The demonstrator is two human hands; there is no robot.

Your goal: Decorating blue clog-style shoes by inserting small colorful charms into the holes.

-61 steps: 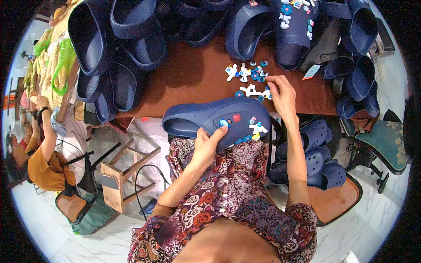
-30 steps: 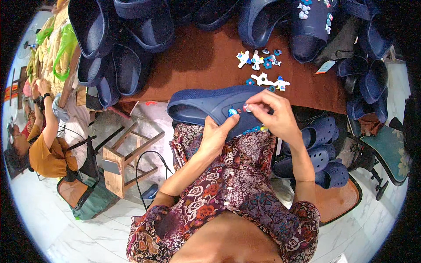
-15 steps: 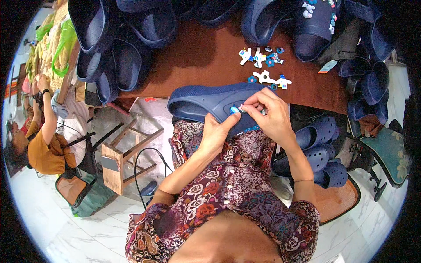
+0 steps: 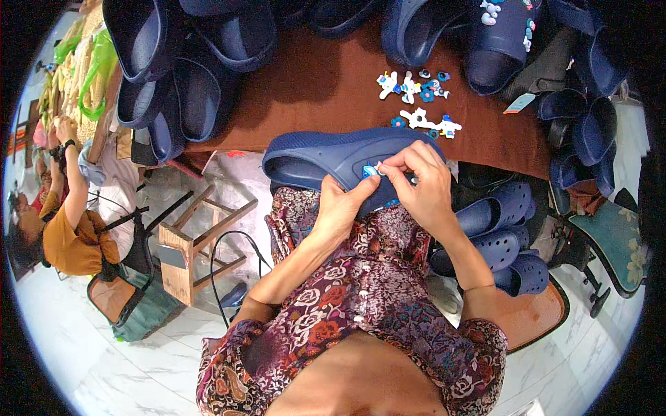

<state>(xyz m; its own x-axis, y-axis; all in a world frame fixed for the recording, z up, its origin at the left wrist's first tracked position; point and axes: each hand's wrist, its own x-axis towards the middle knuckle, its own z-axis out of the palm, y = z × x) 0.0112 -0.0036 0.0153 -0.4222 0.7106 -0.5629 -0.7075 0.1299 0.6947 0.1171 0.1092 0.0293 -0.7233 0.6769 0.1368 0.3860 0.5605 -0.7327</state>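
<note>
A navy blue clog [image 4: 298, 149] lies on its side across my lap, against the table's front edge. My left hand [image 4: 341, 206] is closed on its near side, the thumb pressed beside a blue and white shoe charm [image 4: 370, 170] on the upper. With thumb and forefinger pinched, my right hand [image 4: 421, 187] holds a small pale charm against the clog, just right of the blue one. The fingers cover most of that charm. More blue charms show partly below my hands. On the brown tabletop beyond lie several loose white and blue charms [image 4: 418, 118].
Navy clogs [image 4: 201, 97] crowd the table's far side. One decorated clog [image 4: 494, 59] stands at far right. More clogs [image 4: 510, 236] rest on an orange chair seat [image 4: 538, 322] at my right. A wooden stool [image 4: 184, 263] and a seated person [image 4: 80, 239] are at left.
My right hand has moved slightly left and closer to the clog's upper, bringing the pinched charm against it. My left hand keeps its hold; the view has shifted a little.
</note>
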